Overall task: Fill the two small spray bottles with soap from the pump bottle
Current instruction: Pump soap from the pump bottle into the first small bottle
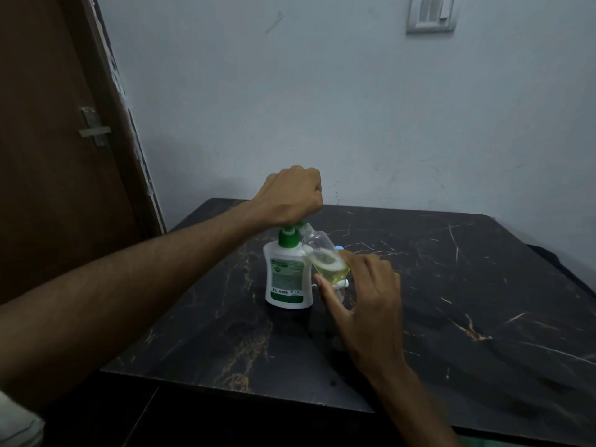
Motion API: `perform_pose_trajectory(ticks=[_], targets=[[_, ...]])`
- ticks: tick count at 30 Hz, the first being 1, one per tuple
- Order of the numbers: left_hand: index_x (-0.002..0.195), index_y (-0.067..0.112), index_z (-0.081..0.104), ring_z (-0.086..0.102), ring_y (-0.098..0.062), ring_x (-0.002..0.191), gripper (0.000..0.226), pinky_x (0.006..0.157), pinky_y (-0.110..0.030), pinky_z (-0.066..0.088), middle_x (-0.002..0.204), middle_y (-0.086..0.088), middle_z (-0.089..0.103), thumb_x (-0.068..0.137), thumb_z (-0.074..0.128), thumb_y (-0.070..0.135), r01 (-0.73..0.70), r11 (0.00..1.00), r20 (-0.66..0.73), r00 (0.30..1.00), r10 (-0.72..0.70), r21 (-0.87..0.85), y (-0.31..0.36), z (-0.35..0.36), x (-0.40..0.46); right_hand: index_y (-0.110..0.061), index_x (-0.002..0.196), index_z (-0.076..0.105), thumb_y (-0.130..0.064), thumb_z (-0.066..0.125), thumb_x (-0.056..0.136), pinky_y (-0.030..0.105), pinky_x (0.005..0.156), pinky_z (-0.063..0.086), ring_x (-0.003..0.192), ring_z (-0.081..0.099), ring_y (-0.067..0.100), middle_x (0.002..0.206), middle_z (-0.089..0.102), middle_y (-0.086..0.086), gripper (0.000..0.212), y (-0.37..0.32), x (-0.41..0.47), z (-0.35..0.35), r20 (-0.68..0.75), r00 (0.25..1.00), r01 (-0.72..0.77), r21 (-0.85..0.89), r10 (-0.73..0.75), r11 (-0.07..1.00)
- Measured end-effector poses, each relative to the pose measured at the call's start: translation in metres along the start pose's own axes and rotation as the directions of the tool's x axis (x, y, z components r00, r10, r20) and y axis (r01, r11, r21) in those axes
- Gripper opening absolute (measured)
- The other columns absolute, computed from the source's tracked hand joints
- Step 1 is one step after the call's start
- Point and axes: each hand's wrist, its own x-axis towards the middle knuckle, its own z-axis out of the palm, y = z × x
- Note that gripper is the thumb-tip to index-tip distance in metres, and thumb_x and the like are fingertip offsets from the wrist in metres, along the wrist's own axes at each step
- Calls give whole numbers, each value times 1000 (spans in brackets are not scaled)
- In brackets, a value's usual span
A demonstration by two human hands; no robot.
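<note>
A white pump bottle [287, 279] with a green collar and label stands upright near the middle of the dark marble table [451, 301]. My left hand [292, 196] is closed as a fist on top of its pump head, which is hidden under the hand. My right hand [364, 295] holds a small clear spray bottle [325, 256] tilted, its open neck under the pump's spout. Yellow-green soap fills its lower part. A white and blue object [339, 249], partly hidden behind the bottle and my fingers, lies on the table; I cannot tell what it is.
A brown door [58, 150] with a metal latch stands at the left. A pale wall with a switch plate [430, 12] rises behind the table. The table's front edge runs across the lower part of the view.
</note>
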Motion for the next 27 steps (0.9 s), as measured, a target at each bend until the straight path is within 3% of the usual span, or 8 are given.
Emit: perform_pose_trajectory(ticks=[4,7,10,14,19,24,27], targets=[[65,15,43,48,-24,62,23,59,-35,35,72,-6,60,86,50,9,4,1000,-7,1000,-4,-4,0,-4,4,-14,126,67,-54,58,96,29,82,37,97,52,14,108,64,0,51,1,0,0,-9,1000,-3,1,3,1000],[67,15,46,50,-25,64,22,57,-34,36,76,-5,62,87,49,8,7,1000,-19,1000,-7,-10,0,-3,4,-15,127,66,-53,59,96,31,81,39,97,53,14,108,64,-1,50,1,0,0,-5,1000,-5,7,5,1000],[81,11,60,58,-29,74,14,66,-36,41,84,-5,65,89,49,9,14,1000,-27,1000,-14,-3,0,1,2,-16,128,66,-52,59,97,32,82,40,96,52,13,108,63,-2,49,1,0,0,9,1000,-6,-2,6,1000],[92,8,65,62,-33,81,17,71,-38,45,94,-10,70,92,49,13,0,1000,-14,1000,0,7,0,2,0,-15,128,66,-54,58,97,30,81,38,95,52,14,107,63,-1,51,0,0,0,8,1000,-10,-10,10,1000],[92,5,66,66,-35,82,19,73,-44,51,94,-12,72,90,49,13,-5,1000,-21,1000,5,-1,-1,-2,5,-15,127,67,-54,57,97,32,82,40,96,53,15,108,63,-1,50,1,-1,0,-4,1000,-10,3,10,1000],[89,8,64,63,-31,77,15,66,-38,45,92,-10,71,90,50,13,-3,1000,9,1000,3,5,-1,2,1,-15,128,66,-56,55,97,34,82,43,96,53,15,108,64,-1,53,2,-1,2,12,1000,-23,5,23,1000],[86,5,65,65,-35,77,21,67,-45,51,93,-14,74,85,47,16,-14,1000,11,1000,14,14,-1,-2,3,-15,127,67,-56,56,97,34,81,42,96,53,15,107,64,0,52,2,-1,1,4,1000,-15,11,15,1000]])
